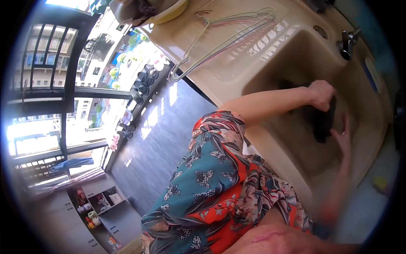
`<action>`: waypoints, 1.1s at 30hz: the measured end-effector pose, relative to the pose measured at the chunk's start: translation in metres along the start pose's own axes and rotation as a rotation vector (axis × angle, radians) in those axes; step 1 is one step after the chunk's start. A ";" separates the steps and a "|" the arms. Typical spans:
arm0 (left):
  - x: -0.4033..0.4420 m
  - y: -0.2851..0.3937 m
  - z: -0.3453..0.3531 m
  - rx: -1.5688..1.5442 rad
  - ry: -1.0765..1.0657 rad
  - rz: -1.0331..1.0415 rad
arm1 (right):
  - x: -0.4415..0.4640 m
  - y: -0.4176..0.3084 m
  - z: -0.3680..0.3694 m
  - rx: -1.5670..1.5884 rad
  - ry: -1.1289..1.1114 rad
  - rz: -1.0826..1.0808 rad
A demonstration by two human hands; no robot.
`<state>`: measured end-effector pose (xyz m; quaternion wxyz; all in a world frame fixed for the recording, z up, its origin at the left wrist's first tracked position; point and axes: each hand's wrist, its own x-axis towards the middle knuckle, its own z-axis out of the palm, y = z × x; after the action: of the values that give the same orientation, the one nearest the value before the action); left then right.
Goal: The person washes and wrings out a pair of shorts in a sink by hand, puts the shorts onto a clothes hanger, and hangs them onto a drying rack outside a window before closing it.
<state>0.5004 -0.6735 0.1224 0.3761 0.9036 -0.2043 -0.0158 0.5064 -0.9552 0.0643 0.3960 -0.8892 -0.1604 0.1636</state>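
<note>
My left hand (pixel 322 95) is closed in a fist over the sink, gripping the top of a dark, wet-looking cloth (pixel 320 125). The cloth hangs down inside the basin of the beige sink (pixel 270 146). Beside the cloth's lower part is my right hand (pixel 341 134), its fingers apart and one fingertip close to the cloth's edge; whether it touches cannot be made out. More dark material (pixel 289 86) lies in the basin, partly behind my left forearm. The water looks murky.
Several wire hangers (pixel 228 36) lie on the sink's ledge near a yellow basin (pixel 169 12). A metal faucet (pixel 347 44) and a pale brush-like item (pixel 372 74) sit at the rim. Shoes (pixel 141 84) line the window wall; a shelved cabinet (pixel 91 211) stands behind.
</note>
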 end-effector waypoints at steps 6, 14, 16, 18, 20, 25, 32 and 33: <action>-0.007 0.080 -0.030 -0.445 0.410 0.188 | 0.009 -0.043 0.018 0.171 -0.073 -0.162; 0.001 0.061 -0.071 -0.928 0.016 0.210 | 0.013 -0.137 0.031 1.151 -0.111 -0.136; -0.002 0.060 -0.075 -1.446 0.105 0.038 | 0.003 -0.153 0.017 1.036 -0.001 -0.097; 0.007 0.013 -0.036 -1.572 -0.023 0.027 | 0.001 -0.156 0.005 1.205 -0.015 -0.060; 0.009 -0.009 0.006 -1.364 -0.256 0.082 | 0.008 -0.149 -0.005 1.308 0.017 -0.170; -0.017 0.023 0.063 -1.954 -0.535 -0.376 | 0.018 -0.139 -0.018 1.393 0.282 -0.189; -0.026 0.058 0.082 -1.775 -0.317 -0.502 | 0.078 -0.026 0.007 1.172 0.530 0.249; -0.025 0.060 0.087 -1.774 -0.321 -0.578 | 0.090 -0.005 0.017 1.014 0.577 0.277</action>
<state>0.4406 -0.7602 0.0983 0.8749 0.2908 0.0646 -0.3820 0.5788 -0.9040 0.0425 0.7734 -0.6106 0.1690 0.0217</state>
